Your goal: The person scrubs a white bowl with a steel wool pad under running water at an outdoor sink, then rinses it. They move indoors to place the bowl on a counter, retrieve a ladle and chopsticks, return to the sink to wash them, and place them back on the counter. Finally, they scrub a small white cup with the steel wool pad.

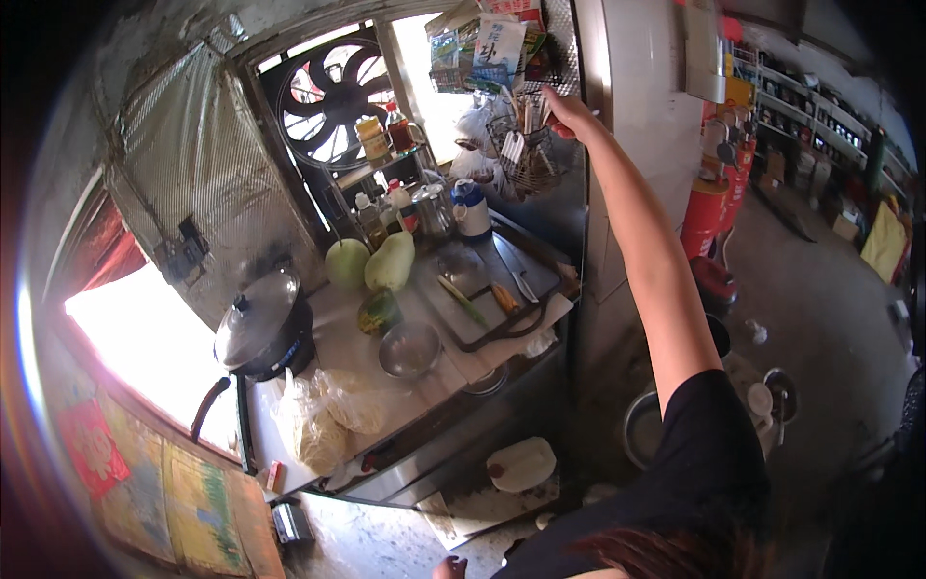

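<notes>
My right arm stretches up and away from me, and my right hand (571,114) is at the top rim of a wire basket (526,154) full of utensils, hung beside a white fridge (648,106). Its fingers point up and left against the basket; whether they grip anything is unclear. At the lower edge a small pinkish bit that may be my left hand (449,567) shows, too little to read. Below the basket stands a steel counter (439,381).
On the counter: a lidded black pot (258,320), two pale green gourds (368,262), a metal bowl (410,348), a tray (502,333) with a green vegetable and a knife, and bagged noodles (323,417). A fan (333,96) fills the window. A white jug (521,463) lies on the floor.
</notes>
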A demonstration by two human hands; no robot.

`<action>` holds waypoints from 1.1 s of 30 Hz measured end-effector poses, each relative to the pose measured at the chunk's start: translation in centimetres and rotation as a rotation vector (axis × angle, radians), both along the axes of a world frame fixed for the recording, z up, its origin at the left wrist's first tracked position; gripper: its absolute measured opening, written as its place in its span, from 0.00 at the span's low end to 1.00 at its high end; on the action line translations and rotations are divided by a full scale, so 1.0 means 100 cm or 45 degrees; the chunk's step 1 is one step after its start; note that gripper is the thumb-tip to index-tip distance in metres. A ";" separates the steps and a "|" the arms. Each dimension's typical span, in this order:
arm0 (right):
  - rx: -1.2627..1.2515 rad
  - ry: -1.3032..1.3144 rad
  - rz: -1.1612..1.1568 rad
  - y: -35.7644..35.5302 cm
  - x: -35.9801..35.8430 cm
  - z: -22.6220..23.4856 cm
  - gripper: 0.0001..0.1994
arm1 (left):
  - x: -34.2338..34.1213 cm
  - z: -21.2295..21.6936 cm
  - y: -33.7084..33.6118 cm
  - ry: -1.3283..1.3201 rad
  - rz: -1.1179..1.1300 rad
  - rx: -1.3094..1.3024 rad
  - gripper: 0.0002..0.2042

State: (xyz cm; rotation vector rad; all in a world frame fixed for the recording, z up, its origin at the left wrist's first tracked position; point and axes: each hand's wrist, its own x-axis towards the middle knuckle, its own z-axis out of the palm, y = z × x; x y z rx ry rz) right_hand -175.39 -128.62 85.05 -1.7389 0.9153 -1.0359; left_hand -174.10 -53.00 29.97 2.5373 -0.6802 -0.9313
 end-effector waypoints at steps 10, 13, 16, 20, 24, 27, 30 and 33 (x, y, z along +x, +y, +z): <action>0.232 -0.126 0.176 -0.006 0.008 -0.019 0.30 | -0.049 0.062 0.001 0.024 0.242 0.008 0.21; 0.192 -0.252 0.230 -0.005 -0.006 -0.032 0.29 | -0.051 0.054 0.007 -0.025 0.180 -0.056 0.19; 0.056 -0.303 0.286 -0.023 -0.041 -0.038 0.23 | -0.042 0.056 0.001 0.020 0.156 -0.084 0.19; -0.130 -0.349 0.380 0.122 -0.084 -0.083 0.17 | -0.033 0.074 0.021 0.040 0.169 -0.066 0.19; -0.225 -0.172 0.396 0.203 -0.160 -0.146 0.13 | -0.006 0.078 0.025 0.072 -0.091 -0.108 0.11; -0.108 0.060 0.143 0.277 -0.211 -0.207 0.10 | 0.014 0.081 0.032 0.013 -0.342 -0.102 0.10; 0.116 0.099 0.029 0.327 -0.274 -0.289 0.09 | 0.037 0.071 0.053 0.009 -0.587 -0.197 0.09; 0.313 0.282 -0.374 0.399 -0.354 -0.343 0.11 | 0.051 0.070 0.058 0.110 -0.700 -0.155 0.08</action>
